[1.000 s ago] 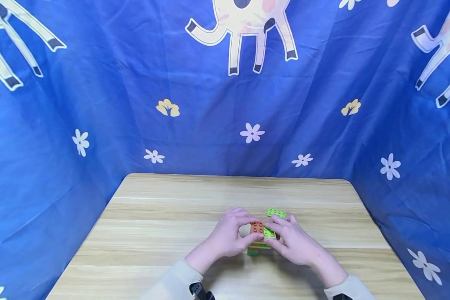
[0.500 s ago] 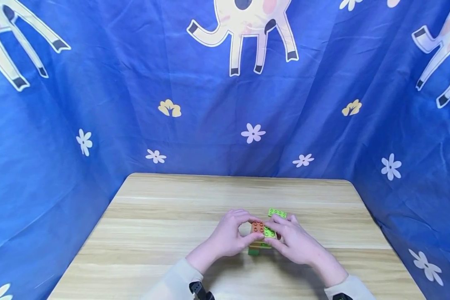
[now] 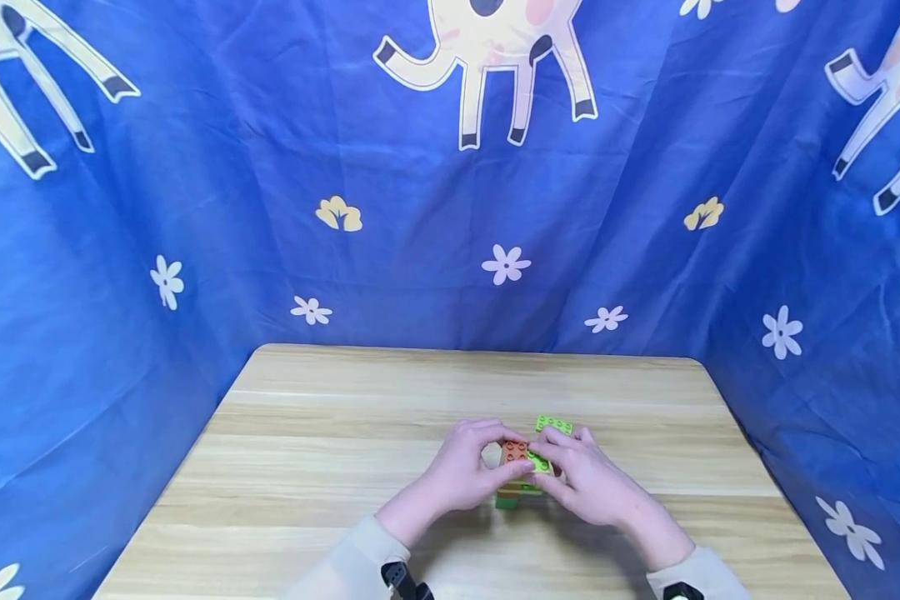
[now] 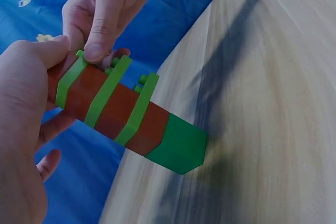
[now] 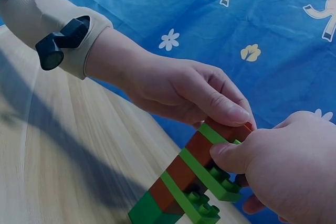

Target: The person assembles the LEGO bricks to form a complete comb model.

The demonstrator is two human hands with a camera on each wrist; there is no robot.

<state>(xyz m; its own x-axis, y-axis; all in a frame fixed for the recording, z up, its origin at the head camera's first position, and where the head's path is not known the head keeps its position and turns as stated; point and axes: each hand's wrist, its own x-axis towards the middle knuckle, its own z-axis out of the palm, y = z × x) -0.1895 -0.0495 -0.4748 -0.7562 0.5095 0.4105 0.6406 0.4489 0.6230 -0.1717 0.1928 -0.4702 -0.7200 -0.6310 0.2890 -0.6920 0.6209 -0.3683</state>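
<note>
A tower of toy building blocks stands on the table, with a dark green block (image 4: pixel 181 142) at its foot. Above it, brown blocks (image 4: pixel 116 114) alternate with light green plates (image 5: pixel 203 174) that jut out to one side. My left hand (image 3: pixel 461 468) grips the top brown block (image 3: pixel 514 450) between thumb and fingers. From the other side, my right hand (image 3: pixel 588 479) pinches the topmost light green plate (image 3: pixel 542 465), its thumb on the near edge. Another light green plate (image 3: pixel 553 425) shows behind my right fingers. Part of the tower's top is hidden by both hands.
The wood-grain table (image 3: pixel 330 467) reaches back to a blue curtain (image 3: pixel 420 275) printed with animals and flowers. Curtain also hangs at both sides. A black device (image 5: pixel 63 43) is strapped over the left sleeve.
My left thumb has slid slightly right and up, across the edge of the top block toward the light green plate. The right hand and the tower stay almost still.
</note>
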